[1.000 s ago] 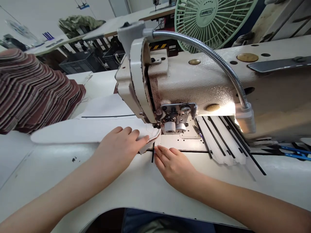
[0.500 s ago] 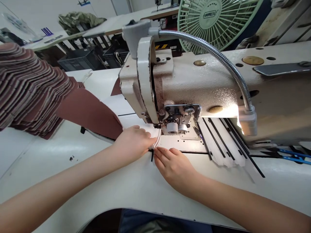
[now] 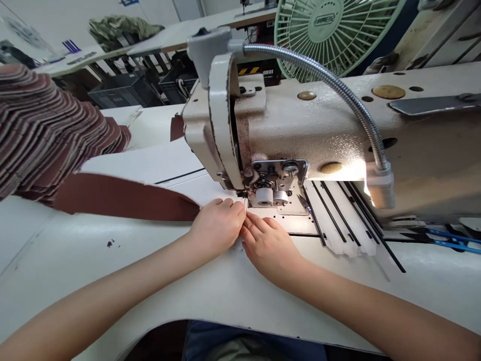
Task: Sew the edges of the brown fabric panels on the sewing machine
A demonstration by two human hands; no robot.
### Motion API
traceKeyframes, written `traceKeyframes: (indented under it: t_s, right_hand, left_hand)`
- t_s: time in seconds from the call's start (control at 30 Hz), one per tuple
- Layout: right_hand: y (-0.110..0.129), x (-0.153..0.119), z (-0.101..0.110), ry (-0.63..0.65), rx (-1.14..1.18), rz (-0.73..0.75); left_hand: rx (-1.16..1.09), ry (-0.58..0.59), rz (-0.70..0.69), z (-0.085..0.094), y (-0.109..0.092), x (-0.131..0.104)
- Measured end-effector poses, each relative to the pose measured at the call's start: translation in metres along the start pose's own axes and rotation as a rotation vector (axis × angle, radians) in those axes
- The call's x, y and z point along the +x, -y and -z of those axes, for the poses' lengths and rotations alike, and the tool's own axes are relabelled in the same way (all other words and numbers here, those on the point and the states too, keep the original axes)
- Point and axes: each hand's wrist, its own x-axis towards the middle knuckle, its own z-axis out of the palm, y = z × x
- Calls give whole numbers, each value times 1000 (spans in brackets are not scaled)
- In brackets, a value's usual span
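Note:
A piece with a white face and a maroon underside runs from the left to the needle area of a sewing machine. My left hand is closed on the edge of this piece, just in front of the presser foot. Close against it, my right hand lies with fingers pressed together at the same edge; what its fingertips grip is hidden. A thin black line crosses the white face.
Stacked maroon pieces rise at the left. Right of the needle lie clear strips with black edges and blue-handled scissors. A green fan stands behind the machine, with its metal lamp neck arching above.
The piece has turned and its maroon part now lies lower and flatter. My left hand has shifted slightly right and closed more; my right hand moved slightly up. The black strip end below the fingers is no longer visible.

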Motion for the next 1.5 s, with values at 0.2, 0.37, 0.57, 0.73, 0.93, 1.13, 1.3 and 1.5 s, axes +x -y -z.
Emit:
traceKeyframes:
  t_s: [0.2,0.37,0.57,0.73,0.93,1.13,1.3,1.5]
  right_hand:
    - [4,-5,2,-20,22,12]
    - [6,-8,4,-24,79,51]
    - [0,-1,5,2,155,-3]
    - [3,-3,6,-27,141,-16]
    - [6,-7,3,-58,111,21]
    - [1,-5,2,-8,128,14]
    - [-1,-4,2,36,118,12]
    - [-2,-1,-2,25,119,-30]
  left_hand:
    - [-32,-82,19,1,2,-4]
    - [7,-156,-15,-9,1,-10]
    - [76,-171,7,-15,-6,-5]
    - [54,-34,41,0,-14,-8]
    - [-13,97,99,8,-15,-11]
    - [-188,18,109,2,-9,-13]
    - [-290,-91,68,-5,-2,-14]
    - [-299,-212,75,-17,3,-9]
